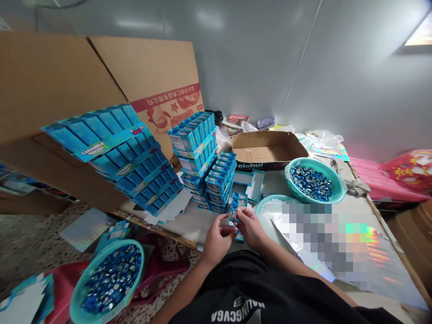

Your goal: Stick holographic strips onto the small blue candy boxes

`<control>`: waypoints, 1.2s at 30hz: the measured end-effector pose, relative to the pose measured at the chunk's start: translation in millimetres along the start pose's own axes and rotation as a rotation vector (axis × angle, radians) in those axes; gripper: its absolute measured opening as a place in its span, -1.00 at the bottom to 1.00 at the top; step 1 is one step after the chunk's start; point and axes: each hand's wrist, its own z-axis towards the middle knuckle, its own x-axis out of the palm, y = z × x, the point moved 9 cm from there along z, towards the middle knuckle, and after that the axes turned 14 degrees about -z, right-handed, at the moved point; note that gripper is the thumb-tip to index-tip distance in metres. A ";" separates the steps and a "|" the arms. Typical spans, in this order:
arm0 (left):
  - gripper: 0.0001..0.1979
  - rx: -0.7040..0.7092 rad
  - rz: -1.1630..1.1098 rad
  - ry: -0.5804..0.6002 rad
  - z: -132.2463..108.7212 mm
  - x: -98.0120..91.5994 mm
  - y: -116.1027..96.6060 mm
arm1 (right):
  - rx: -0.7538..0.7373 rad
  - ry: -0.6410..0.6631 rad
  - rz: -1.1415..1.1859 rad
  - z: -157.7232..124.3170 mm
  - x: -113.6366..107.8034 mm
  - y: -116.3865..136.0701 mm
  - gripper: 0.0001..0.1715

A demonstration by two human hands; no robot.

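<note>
At the table's front edge, my left hand [218,239] and my right hand [250,226] meet with curled fingers. My right fingertips pinch a tiny pale, shiny piece [232,216], too small to name. Whatever my left fingers grip is hidden. Just beyond the hands lies a small blue box [239,199] with round openings. Part of another blue item [239,237] shows below the fingers. Left of them rise stacks of blue boxes [221,180] and a taller stack [194,135]. To the right is a pale turquoise bowl [261,208] holding small whitish pieces.
A turquoise basin [340,191] of shiny blue pieces stands at the right, behind holographic sheets [384,261]. An open cardboard tray [263,164] sits at the back. Leaning display boxes [124,157] and large cardboard [158,67] fill the left. Another basin [73,292] is low left.
</note>
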 end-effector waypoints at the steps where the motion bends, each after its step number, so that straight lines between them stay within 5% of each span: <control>1: -0.39 -0.005 -0.015 -0.040 2.9 -4.1 3.3 | -0.028 -0.032 -0.025 2.1 -7.1 3.6 -0.37; 5: -0.42 0.113 -0.012 -0.172 17.8 -22.3 -8.5 | -0.121 0.027 -0.367 11.0 -18.7 13.1 -0.44; 9: -0.34 -0.031 0.008 0.042 44.0 -4.7 -5.3 | -0.142 0.191 -0.881 13.7 -10.3 8.2 -0.67; 12: -0.49 -0.111 0.021 0.123 58.0 5.3 2.4 | -0.181 0.182 -0.998 15.1 -6.7 13.9 -0.82; 15: -0.52 -0.103 0.002 0.109 66.9 4.6 6.0 | -0.159 0.165 -0.995 19.9 -8.8 13.6 -0.81; 22: -0.47 -0.051 -0.100 -0.003 83.8 -14.4 -5.1 | -0.090 -0.003 -0.842 31.4 -41.6 -5.2 -0.34; 27: -0.40 -0.160 -0.221 0.009 88.6 -10.2 0.4 | -0.071 0.018 -0.482 31.9 -40.5 -12.0 -0.15; 30: -0.38 -0.197 -0.267 -0.019 89.4 -8.6 9.0 | -0.029 -0.010 -0.354 36.0 -40.7 -15.0 -0.28; 36: -0.37 -0.231 -0.278 -0.086 101.1 -11.8 36.4 | -0.045 -0.210 -0.511 50.7 -59.8 -18.3 -0.51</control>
